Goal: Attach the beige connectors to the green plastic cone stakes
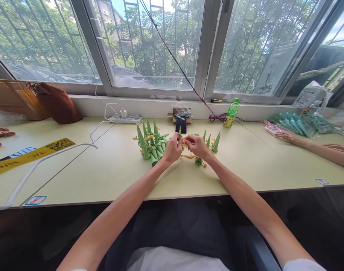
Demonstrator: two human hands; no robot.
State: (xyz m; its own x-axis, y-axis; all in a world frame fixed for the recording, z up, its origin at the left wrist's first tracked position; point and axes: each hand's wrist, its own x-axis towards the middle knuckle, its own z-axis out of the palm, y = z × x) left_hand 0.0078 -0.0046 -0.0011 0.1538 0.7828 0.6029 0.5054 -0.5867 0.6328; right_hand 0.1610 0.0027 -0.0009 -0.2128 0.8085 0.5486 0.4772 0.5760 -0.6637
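My left hand (172,148) is closed around a green plastic cone (180,131), held upright with its tip above the fingers. Close beside it, my right hand (198,146) is pinched at the cone's side, on what looks like a small yellow piece (184,142) partly hidden by the fingertips. To the left stands a cluster of green cones (144,145) with yellow pieces on their sides, some lying with open ends toward me. More green cones (216,143) stand right of my right hand. Loose yellow pieces (187,156) lie beneath my hands.
Behind my hands are a black phone (181,124) and a small open box (186,112). A green bottle (231,113) stands back right; a power strip (126,119) with a white cable sits back left. At right, another person's arm (296,140) rests near teal packets (297,123).
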